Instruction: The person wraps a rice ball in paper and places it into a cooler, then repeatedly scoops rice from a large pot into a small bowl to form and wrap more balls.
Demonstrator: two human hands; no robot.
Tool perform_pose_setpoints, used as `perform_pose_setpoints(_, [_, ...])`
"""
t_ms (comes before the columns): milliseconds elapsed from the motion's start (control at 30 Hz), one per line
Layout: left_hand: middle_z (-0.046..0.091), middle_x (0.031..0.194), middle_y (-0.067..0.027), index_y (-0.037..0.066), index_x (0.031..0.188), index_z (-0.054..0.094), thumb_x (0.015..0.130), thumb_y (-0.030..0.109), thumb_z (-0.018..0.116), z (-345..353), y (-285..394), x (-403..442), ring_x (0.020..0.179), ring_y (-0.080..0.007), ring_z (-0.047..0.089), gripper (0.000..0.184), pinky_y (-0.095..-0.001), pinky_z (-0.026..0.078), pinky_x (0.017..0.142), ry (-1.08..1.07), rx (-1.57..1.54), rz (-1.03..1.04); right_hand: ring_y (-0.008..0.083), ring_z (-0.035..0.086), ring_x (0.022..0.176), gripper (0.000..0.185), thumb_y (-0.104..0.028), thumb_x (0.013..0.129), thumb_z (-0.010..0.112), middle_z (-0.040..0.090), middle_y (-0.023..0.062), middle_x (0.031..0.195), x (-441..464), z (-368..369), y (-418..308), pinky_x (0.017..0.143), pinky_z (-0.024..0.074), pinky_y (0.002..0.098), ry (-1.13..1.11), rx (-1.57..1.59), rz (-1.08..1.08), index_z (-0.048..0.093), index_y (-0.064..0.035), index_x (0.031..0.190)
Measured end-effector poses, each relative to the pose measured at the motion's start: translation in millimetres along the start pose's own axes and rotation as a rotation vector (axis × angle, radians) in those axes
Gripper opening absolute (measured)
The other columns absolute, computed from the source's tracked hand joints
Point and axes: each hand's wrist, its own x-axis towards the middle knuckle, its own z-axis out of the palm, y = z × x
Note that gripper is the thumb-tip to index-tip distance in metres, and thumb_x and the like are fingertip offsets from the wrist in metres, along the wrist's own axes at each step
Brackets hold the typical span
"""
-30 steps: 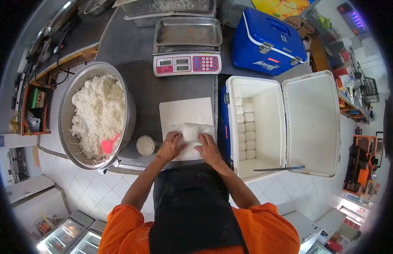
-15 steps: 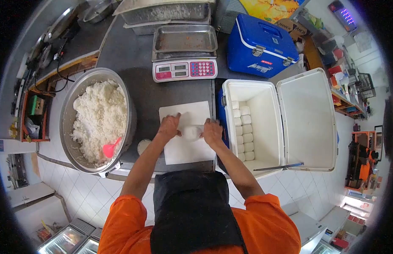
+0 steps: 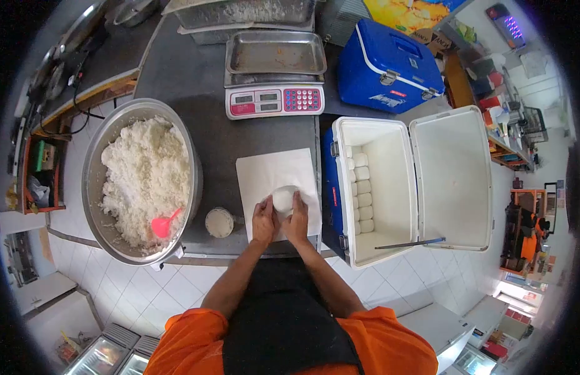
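Note:
A white rounded rice packet [image 3: 285, 197] sits above white paper sheets [image 3: 255, 169] on the dark table. My left hand [image 3: 265, 220] grips its near left side and my right hand [image 3: 297, 219] its near right side, thumbs close together. The wrapping's folds are too pale to make out. Left of the paper stands a round cup [image 3: 219, 222] with white contents. Beyond it, a large metal pot [image 3: 93, 206] holds cooked rice [image 3: 143, 169] and a pink scoop [image 3: 162, 225].
To the right stands an open blue-and-white cooler [image 3: 390, 206] with rows of similar white packets [image 3: 363, 187] along its left side. Behind the paper are a digital scale [image 3: 274, 101] bearing a metal tray [image 3: 277, 53] and a closed blue cooler [image 3: 390, 69].
Both hands have drawn together and nearer to my body, from apart on either side of the packet to gripping its near side. The view has shifted slightly; the cup now shows fully.

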Motion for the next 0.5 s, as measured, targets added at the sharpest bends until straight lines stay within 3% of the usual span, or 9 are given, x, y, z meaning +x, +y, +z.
perform_pose_setpoints(67, [0.064, 0.110, -0.0272, -0.008, 0.133, 0.049, 0.081, -0.005, 0.057, 1, -1, -8, 0.100, -0.0426, 0.058, 0.053, -0.0467, 0.050, 0.089, -0.034, -0.047, -0.027, 0.0341, 0.038, 0.140, 0.074, 0.014, 0.079, 0.050, 0.044, 0.0264, 0.146, 2, -5, -15, 0.117, 0.0303, 0.0363, -0.188, 0.454, 0.354, 0.028, 0.0079, 0.150])
perform_pose_setpoints(100, [0.061, 0.116, -0.0292, -0.009, 0.139, 0.042, 0.079, -0.005, 0.056, 0, -1, -10, 0.108, -0.0448, 0.054, 0.062, -0.0475, 0.046, 0.096, -0.074, -0.085, -0.052, 0.0302, 0.038, 0.141, 0.068, 0.011, 0.085, 0.051, 0.045, 0.0240, 0.146, 6, 4, -17, 0.117, 0.0305, 0.0355, -0.138, 0.664, 0.359, 0.028, 0.0082, 0.150])
perform_pose_setpoints(133, [0.058, 0.122, -0.0311, -0.010, 0.144, 0.035, 0.077, -0.005, 0.054, 0, -2, -13, 0.115, -0.0471, 0.050, 0.071, -0.0482, 0.043, 0.103, -0.117, -0.124, -0.079, 0.0302, 0.038, 0.141, 0.068, 0.011, 0.085, 0.051, 0.045, 0.0240, 0.146, 5, 6, -15, 0.117, 0.0305, 0.0355, -0.141, 0.655, 0.362, 0.028, 0.0082, 0.150])
perform_pose_setpoints(200, [0.054, 0.129, -0.0317, -0.010, 0.145, 0.034, 0.075, -0.004, 0.053, 0, -2, -12, 0.120, -0.0466, 0.047, 0.072, -0.0480, 0.039, 0.107, -0.125, -0.170, -0.092, 0.0279, 0.048, 0.133, 0.066, -0.005, 0.089, 0.065, 0.050, 0.0223, 0.141, 12, 0, -17, 0.110, 0.0392, 0.0353, -0.167, 0.782, 0.628, 0.034, 0.0095, 0.146])
perform_pose_setpoints(233, [0.049, 0.135, -0.0323, -0.011, 0.145, 0.033, 0.074, -0.002, 0.052, -1, -3, -14, 0.124, -0.0462, 0.044, 0.074, -0.0478, 0.036, 0.110, -0.139, -0.207, -0.103, 0.0279, 0.048, 0.133, 0.066, -0.005, 0.089, 0.065, 0.050, 0.0223, 0.141, 18, -3, -23, 0.110, 0.0392, 0.0353, -0.168, 0.772, 0.634, 0.034, 0.0095, 0.146])
perform_pose_setpoints(300, [0.046, 0.138, -0.0324, -0.011, 0.146, 0.031, 0.074, 0.000, 0.052, 1, -5, -15, 0.127, -0.0471, 0.042, 0.076, -0.0477, 0.035, 0.111, -0.133, -0.200, -0.067, 0.0290, 0.054, 0.126, 0.070, -0.019, 0.086, 0.075, 0.055, 0.0220, 0.134, 34, -6, -30, 0.104, 0.0442, 0.0357, -0.269, 0.535, 0.675, 0.041, 0.0080, 0.141])
perform_pose_setpoints(400, [0.043, 0.143, -0.0322, -0.010, 0.148, 0.030, 0.077, 0.006, 0.050, -1, -6, -15, 0.130, -0.0470, 0.041, 0.075, -0.0452, 0.035, 0.112, -0.154, -0.192, -0.065, 0.0288, 0.059, 0.116, 0.073, -0.031, 0.084, 0.079, 0.061, 0.0211, 0.124, 45, -10, -39, 0.096, 0.0487, 0.0356, -0.288, 0.288, 0.627, 0.046, 0.0058, 0.137])
perform_pose_setpoints(467, [0.042, 0.143, -0.0318, -0.010, 0.148, 0.029, 0.080, 0.010, 0.048, -7, 5, -13, 0.131, -0.0459, 0.042, 0.073, -0.0427, 0.035, 0.112, -0.182, -0.198, -0.093, 0.0298, 0.062, 0.113, 0.068, -0.027, 0.085, 0.078, 0.062, 0.0219, 0.120, 44, -26, -40, 0.093, 0.0502, 0.0366, -0.249, 0.382, 0.598, 0.047, 0.0049, 0.136])
perform_pose_setpoints(500, [0.045, 0.142, -0.0298, -0.010, 0.147, 0.031, 0.083, 0.013, 0.045, -25, 27, -3, 0.130, -0.0425, 0.045, 0.070, -0.0404, 0.036, 0.112, -0.228, -0.564, -0.287, 0.0307, 0.064, 0.109, 0.064, -0.024, 0.086, 0.076, 0.064, 0.0228, 0.116, 46, -37, -41, 0.090, 0.0516, 0.0376, -0.213, 0.482, 0.565, 0.047, 0.0041, 0.135])
